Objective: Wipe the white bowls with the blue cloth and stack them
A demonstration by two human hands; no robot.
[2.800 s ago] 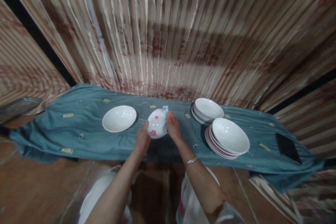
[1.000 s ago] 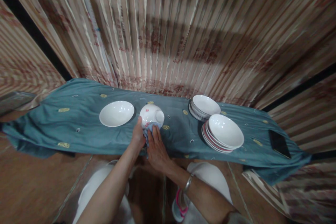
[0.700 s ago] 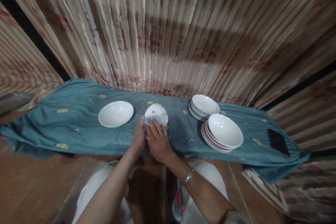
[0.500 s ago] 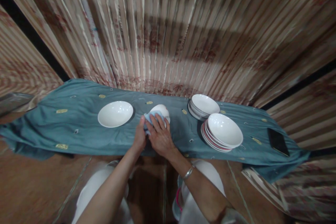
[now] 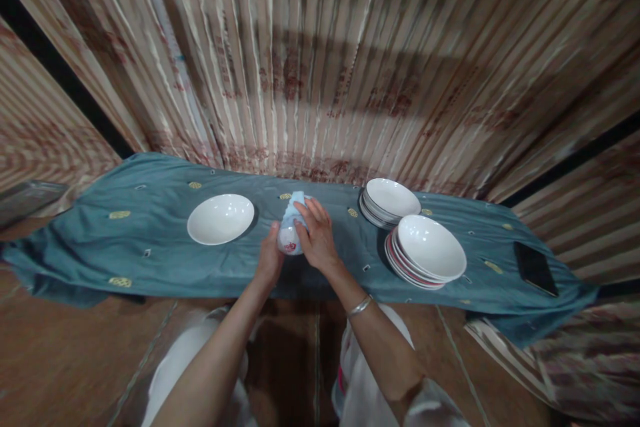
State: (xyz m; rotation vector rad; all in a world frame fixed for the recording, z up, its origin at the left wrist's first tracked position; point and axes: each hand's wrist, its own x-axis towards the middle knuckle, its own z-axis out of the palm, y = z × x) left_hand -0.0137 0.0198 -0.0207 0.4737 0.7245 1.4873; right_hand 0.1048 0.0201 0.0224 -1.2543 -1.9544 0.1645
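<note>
**Small bowl (image 5: 289,241) held between two hands, light-blue cloth (image 5: 295,207) against it**

Small bowl: white, red print on the outer wall facing the camera. Located over the middle of the covered table; contact with the surface cannot be told. Much of it is covered, so its full tilt is unclear.

Light-blue cloth: lies over the far part of the small bowl, bunched, one end projecting away from the wearer.

Left hand (image 5: 271,255): clamped on the left side of the small bowl, thumb up along the wall; remaining fingers mostly hidden.

Right hand (image 5: 317,232): closed over the light-blue cloth, pressing it to the small bowl. Fingers near one another, pointing away from the wearer; thumb apart from them. Silver bangle (image 5: 360,305) on this wrist.

Left of the hands: a single white bowl (image 5: 221,219), upright, well apart from the small bowl.

Right of the hands: two stacks. Rear stack (image 5: 391,201), white; front stack (image 5: 431,248), larger, red showing among its rims, top bowl tilted. Stacks just beside each other.

Farther right: dark phone-like slab (image 5: 535,268), flat.

Under all: blue-green table cover (image 5: 160,240) with yellow motifs. Behind: pleated striped curtain (image 5: 320,80). Below: brown tiled floor (image 5: 65,347).
</note>
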